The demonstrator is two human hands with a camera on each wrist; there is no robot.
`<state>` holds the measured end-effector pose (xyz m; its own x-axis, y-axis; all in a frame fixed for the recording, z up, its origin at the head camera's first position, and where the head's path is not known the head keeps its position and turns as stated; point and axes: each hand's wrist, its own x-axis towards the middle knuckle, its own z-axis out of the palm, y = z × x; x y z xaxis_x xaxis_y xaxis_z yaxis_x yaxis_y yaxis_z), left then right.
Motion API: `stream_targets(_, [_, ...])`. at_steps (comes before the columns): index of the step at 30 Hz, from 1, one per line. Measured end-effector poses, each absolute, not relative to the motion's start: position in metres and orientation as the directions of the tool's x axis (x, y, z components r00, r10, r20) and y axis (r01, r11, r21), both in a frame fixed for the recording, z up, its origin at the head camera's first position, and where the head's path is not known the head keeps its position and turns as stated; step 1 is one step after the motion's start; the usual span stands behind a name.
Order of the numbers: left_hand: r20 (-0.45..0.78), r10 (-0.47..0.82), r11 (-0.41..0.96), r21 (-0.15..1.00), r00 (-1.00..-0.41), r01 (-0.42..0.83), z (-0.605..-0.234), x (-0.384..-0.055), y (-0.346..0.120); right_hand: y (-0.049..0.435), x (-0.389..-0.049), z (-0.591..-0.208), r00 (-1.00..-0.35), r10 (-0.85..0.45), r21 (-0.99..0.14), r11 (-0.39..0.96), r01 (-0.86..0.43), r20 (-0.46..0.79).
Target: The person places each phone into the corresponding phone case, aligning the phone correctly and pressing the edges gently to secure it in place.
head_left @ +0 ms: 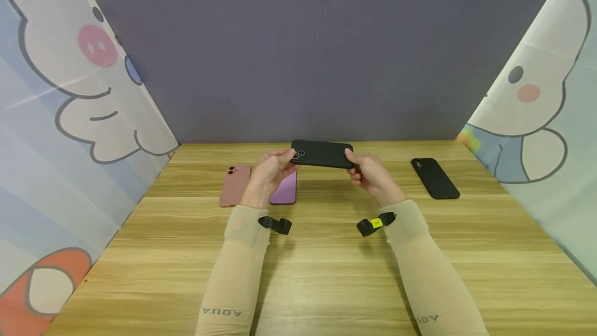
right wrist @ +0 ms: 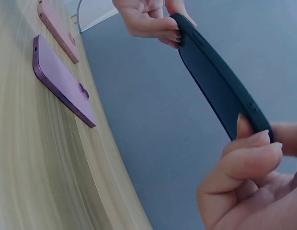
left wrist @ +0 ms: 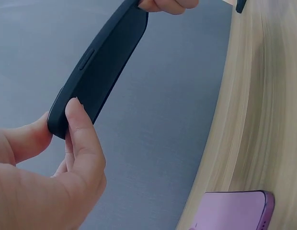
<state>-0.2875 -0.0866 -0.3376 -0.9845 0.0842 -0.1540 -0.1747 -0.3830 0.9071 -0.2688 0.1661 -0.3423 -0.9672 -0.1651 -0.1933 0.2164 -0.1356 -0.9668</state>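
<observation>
A phone in a black case (head_left: 323,153) is held up above the far part of the table, its back with ringed camera lenses turned toward the head camera. My left hand (head_left: 271,171) pinches the camera end between thumb and fingers. At the opposite end, my right hand (head_left: 371,172) grips a corner, thumb on the back and fingers curled behind. Both wrist views show the dark screen side (right wrist: 211,84) and the case's raised side buttons. Below my left hand lies a purple phone (head_left: 284,189), partly covered by that hand in the head view.
Left of the purple phone is a pink phone-shaped piece (head_left: 235,185) with two camera circles. A black phone case (head_left: 436,178) with a camera cutout rests on the right side of the wooden table (head_left: 326,284). A grey panel (head_left: 322,51) stands behind; printed cloths flank both sides.
</observation>
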Motion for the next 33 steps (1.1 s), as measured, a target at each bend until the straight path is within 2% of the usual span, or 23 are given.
stream_targets(16, [-0.168, 0.128, -0.404, 0.891, -0.978, -0.206, -0.3378, -0.2888, -0.0885, 0.1700, -0.2705, -0.3407, -0.977, -0.125, -0.964, -0.182, 0.194, -0.173])
stream_targets(28, [-0.110, 0.148, -0.421, 0.892, -0.983, -0.163, -0.3385, -0.2893, -0.0888, 0.1682, -0.2703, -0.3410, -0.975, -0.156, -0.949, -0.245, 0.196, -0.161])
stream_targets(33, [-0.111, 0.150, -0.418, 0.893, -0.982, -0.165, -0.3369, -0.2883, -0.0899, 0.1695, -0.2698, -0.3408, -0.969, -0.190, -0.954, -0.225, 0.198, -0.156])
